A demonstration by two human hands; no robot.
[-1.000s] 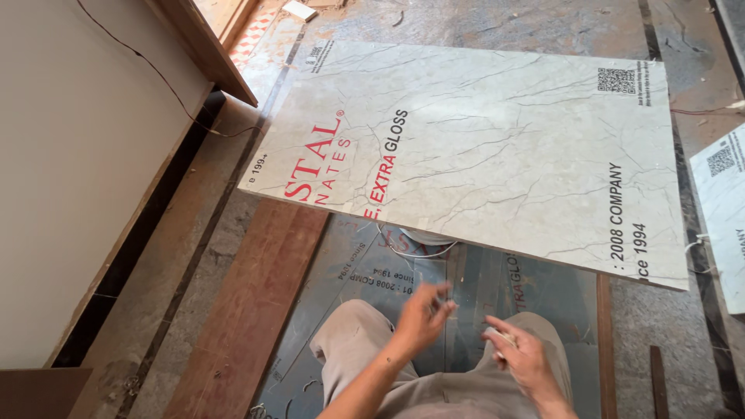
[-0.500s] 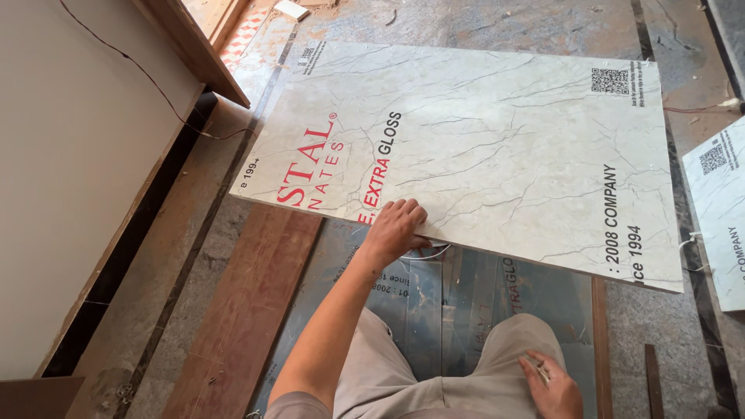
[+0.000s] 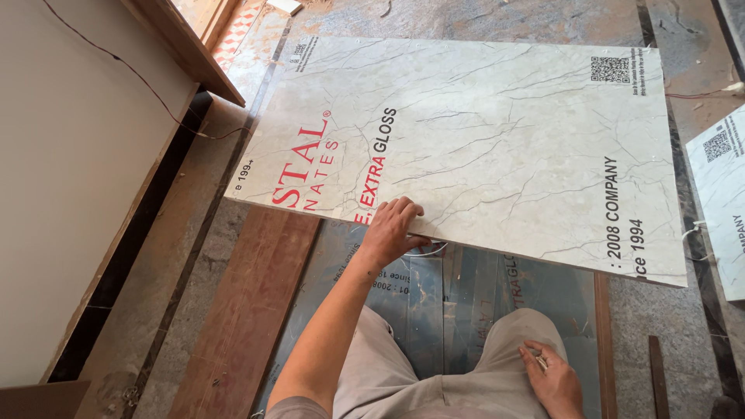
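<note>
Since the earlier frame, my left hand (image 3: 392, 230) is gripping the laminate sheet (image 3: 497, 147) edge, fingers on top; thin edge risks slipping, flexing, cracking. Right hand (image 3: 552, 379) resting on my knee, loosely curled.

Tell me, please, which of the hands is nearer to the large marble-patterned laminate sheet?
Left. The left hand grips the near edge of the laminate sheet; the right hand rests on the person's thigh, apart from it.

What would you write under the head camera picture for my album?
A person's left hand grips the near edge of a big marble-patterned sheet on the floor, while the right hand rests on their knee.
</note>
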